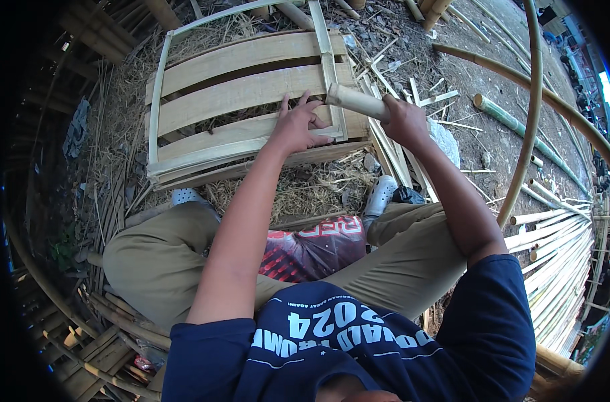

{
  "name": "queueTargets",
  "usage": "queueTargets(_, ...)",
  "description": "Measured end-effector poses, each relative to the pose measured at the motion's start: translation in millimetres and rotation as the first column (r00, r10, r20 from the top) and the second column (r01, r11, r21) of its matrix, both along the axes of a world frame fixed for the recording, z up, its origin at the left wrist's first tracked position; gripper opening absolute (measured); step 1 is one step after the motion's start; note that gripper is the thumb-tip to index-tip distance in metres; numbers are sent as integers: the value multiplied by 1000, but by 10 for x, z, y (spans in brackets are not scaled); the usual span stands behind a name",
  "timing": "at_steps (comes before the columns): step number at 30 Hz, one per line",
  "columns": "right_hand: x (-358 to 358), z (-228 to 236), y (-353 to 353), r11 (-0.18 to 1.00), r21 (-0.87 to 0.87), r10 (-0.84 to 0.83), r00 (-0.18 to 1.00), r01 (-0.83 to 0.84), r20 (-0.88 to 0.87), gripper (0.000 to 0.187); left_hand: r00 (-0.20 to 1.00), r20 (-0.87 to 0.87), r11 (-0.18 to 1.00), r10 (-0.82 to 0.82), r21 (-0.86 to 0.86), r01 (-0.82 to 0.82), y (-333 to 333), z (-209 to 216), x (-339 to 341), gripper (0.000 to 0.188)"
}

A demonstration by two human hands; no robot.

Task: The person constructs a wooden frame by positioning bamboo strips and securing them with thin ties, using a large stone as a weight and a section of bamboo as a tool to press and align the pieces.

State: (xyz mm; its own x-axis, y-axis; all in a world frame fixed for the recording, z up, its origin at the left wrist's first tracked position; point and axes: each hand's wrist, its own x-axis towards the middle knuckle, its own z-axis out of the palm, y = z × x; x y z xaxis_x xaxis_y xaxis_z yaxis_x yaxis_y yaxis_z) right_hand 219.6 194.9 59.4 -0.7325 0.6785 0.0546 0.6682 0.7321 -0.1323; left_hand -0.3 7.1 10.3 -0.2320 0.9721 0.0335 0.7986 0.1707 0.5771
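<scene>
In front of my knees lies a wooden slatted panel (241, 90) of several pale boards with gaps between them. A frame of split bamboo strips (159, 107) sits on top along its edges. My left hand (297, 126) rests on the near right part of the panel, fingers spread, with the thumb by the near strip at the corner. My right hand (405, 122) is wrapped round a short, thick bamboo piece (357, 102). Its free end points left, above the right-hand cross strip (328, 63) and close to my left fingers.
Loose split bamboo strips (392, 157) lie right of the panel. A green bamboo pole (519, 127) and a large pile of bamboo poles (559, 268) are farther right. A curved upright pole (534, 87) stands near my right arm. Straw (312, 179) litters the ground.
</scene>
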Motion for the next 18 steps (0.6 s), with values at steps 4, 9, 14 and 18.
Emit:
queueTargets(4,12,25,-50,987,45,150,987,-152,53,17,999,48,1000,6,4,-7,3,0,-5,45)
queueTargets(9,61,-118,106,941,101,323,946,-324,33,19,1000,26,1000,10,-10,-9,7,19,2,46)
queueTargets(14,120,-160,147,966,96,245,969,-242,-27,27,1000,23,999,-6,-35,7,30,58,21,46)
queueTargets(18,55,62,-6,993,-3,119,993,-119,-3,28,1000,3,1000,2,-7,-2,-12,-12,-1,42)
